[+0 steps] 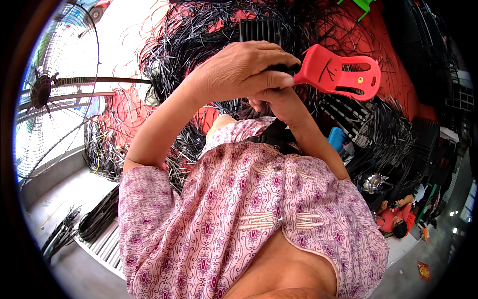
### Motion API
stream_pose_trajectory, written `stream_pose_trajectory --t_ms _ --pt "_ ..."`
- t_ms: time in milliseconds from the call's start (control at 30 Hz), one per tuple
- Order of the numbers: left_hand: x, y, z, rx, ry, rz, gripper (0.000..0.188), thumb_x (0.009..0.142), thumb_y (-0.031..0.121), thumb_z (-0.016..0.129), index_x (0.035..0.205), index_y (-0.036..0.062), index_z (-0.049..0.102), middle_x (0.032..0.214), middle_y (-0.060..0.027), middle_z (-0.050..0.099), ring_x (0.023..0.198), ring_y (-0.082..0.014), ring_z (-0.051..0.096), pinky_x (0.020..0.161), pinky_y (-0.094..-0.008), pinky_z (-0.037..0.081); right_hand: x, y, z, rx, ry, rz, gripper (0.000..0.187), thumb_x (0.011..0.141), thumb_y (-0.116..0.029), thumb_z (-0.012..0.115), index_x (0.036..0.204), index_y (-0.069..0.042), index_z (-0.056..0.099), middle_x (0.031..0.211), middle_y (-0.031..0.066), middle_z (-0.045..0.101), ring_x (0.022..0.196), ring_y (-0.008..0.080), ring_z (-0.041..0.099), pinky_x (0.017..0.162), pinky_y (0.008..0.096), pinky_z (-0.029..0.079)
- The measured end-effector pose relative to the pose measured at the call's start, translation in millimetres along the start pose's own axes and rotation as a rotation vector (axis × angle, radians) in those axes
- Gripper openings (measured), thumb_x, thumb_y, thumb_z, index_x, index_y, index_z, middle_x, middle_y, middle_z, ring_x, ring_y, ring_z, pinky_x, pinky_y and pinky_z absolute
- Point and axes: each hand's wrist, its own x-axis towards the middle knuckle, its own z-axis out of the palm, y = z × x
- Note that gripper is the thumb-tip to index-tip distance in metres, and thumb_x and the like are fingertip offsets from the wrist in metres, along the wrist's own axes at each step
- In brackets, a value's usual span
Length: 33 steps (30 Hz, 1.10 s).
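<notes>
My left hand [249, 67] reaches across the upper middle, its fingers and thumb closed around something black [285, 67] that I cannot make out. Just below and partly behind it is my right hand [279, 102], with its fingers curled and largely hidden by the left hand. Whatever the right hand grips is out of sight. Beyond the hands, a heap of long, thin black strips [184, 47] spreads over a red floor covering [378, 30]. A black ribbed panel [260, 31] stands right behind my left hand.
A small red plastic chair [343, 72] is just right of my hands. At left stands a large wire-caged fan [42, 92]. Bundled striped rods [343, 117] and a blue container [336, 138] lie at right. Another person in red [396, 219] sits at the far lower right.
</notes>
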Motion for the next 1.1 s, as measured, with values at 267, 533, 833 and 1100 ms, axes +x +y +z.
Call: stream_pose_trajectory --t_ms 267,533,833,1100 --pt "3.4 18.5 -4.0 0.348 0.256 0.286 0.087 0.081 0.068 0.054 0.143 0.0076 0.043 0.136 -0.0149 0.053 0.127 -0.0334 0.049 0.106 -0.0478 0.033 -1.0 4.6 18.6 0.029 0.207 -0.155 0.013 0.092 -0.021 0.064 0.088 -0.009 0.061 0.067 -0.0022 0.055 0.058 0.0068 0.05 0.055 0.0235 0.041" --pt "2.6 19.3 -11.4 0.247 0.243 0.228 0.05 0.085 0.043 0.065 0.118 0.0058 0.063 0.108 -0.0122 0.063 0.101 -0.0303 0.059 0.089 -0.041 0.045 -1.1 11.5 -2.7 -0.069 -0.014 -0.073 0.012 0.087 -0.018 0.071 0.082 -0.007 0.067 0.061 -0.0031 0.055 0.054 0.0061 0.049 0.05 0.0235 0.037" --pt "3.6 8.8 -19.2 0.054 0.106 0.125 0.014 0.086 0.012 0.065 0.09 -0.0013 0.065 0.083 -0.0088 0.059 0.077 -0.0247 0.061 0.066 -0.0341 0.047 -6.4 -2.9 15.9 -0.088 -0.054 -0.051 0.014 0.087 -0.016 0.072 0.088 -0.004 0.067 0.069 -0.0017 0.059 0.055 0.006 0.052 0.051 0.0218 0.042" --pt "2.3 9.4 -24.0 0.114 0.042 0.214 0.009 0.081 0.007 0.068 0.083 -0.001 0.066 0.085 -0.0083 0.06 0.08 -0.0237 0.061 0.068 -0.0344 0.048 -8.0 1.2 19.7 -0.091 -0.095 -0.053 0.011 0.087 -0.012 0.069 0.09 -0.003 0.066 0.069 -0.0003 0.059 0.054 0.0079 0.052 0.051 0.0223 0.042"
